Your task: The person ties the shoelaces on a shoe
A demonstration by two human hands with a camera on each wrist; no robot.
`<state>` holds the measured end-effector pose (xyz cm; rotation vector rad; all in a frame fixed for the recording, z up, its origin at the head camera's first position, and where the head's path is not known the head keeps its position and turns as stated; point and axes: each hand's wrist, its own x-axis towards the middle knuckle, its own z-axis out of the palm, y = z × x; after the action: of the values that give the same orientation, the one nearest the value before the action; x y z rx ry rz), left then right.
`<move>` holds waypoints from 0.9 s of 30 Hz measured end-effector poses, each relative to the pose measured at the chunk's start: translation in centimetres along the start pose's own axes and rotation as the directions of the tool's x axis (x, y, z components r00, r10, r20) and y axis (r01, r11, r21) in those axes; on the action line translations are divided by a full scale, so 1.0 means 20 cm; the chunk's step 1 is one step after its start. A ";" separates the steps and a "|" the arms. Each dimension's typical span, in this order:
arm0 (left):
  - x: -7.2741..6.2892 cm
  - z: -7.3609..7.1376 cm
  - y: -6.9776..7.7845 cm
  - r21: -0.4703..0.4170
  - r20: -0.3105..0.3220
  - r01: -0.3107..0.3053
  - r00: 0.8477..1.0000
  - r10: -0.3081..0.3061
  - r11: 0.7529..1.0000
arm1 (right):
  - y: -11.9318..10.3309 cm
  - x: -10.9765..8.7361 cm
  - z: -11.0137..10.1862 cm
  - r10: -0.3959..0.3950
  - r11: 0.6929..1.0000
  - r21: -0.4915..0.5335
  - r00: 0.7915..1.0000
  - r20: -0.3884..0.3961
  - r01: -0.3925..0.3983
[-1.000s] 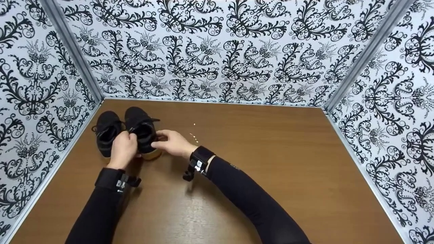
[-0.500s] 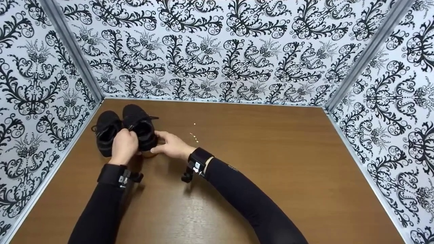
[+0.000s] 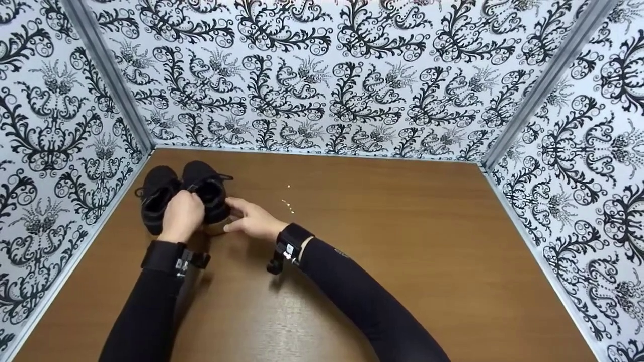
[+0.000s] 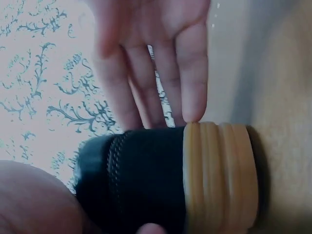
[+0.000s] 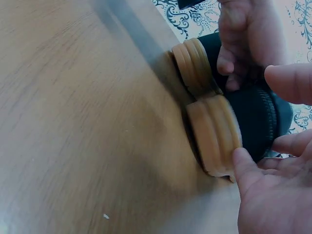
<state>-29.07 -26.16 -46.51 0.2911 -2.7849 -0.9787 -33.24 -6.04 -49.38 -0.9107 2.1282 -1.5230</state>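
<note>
Two black lace-up shoes with tan ridged soles stand side by side at the far left of the table, toes toward the back wall. The left shoe (image 3: 153,216) is next to the side wall; the right shoe (image 3: 204,173) is close beside it. My left hand (image 3: 182,216) reaches between them and grips the inner side of the right shoe near its collar, with a fingertip showing at the heel (image 4: 151,180) in the left wrist view. On the outer side, my right hand (image 3: 255,218) touches the right shoe with nearly straight fingers, its thumb apart from the heel.
Patterned black-and-white walls (image 3: 312,90) with grey corner posts enclose the brown wooden table (image 3: 392,226) at the back and both sides. Small white specks (image 3: 288,204) show on the tabletop right of the shoes. Each wrist wears a black strap with a camera mount.
The right shoe has shifted slightly left, closer to the left shoe. My right hand has followed it a little leftward, while my left hand stays between the shoes.
</note>
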 end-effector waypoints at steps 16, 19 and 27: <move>-0.08 0.14 0.21 0.175 -0.386 -0.117 0.905 0.177 0.978 | 0.18 -0.18 -0.32 -0.105 0.982 -0.161 0.994 -0.004 0.103; -0.07 0.20 0.23 0.162 -0.452 -0.280 0.831 0.323 0.946 | 0.23 -0.25 -0.44 -0.099 0.975 -0.204 0.995 -0.031 0.091; -0.02 0.35 0.29 0.161 -0.252 -0.479 0.825 0.505 0.863 | 0.34 -0.43 -0.73 -0.086 0.971 -0.234 0.984 -0.155 0.048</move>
<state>-31.06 -17.49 -48.17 -0.2558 -2.4435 -0.6227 -37.99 11.44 -51.21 -0.9716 2.4551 -1.4499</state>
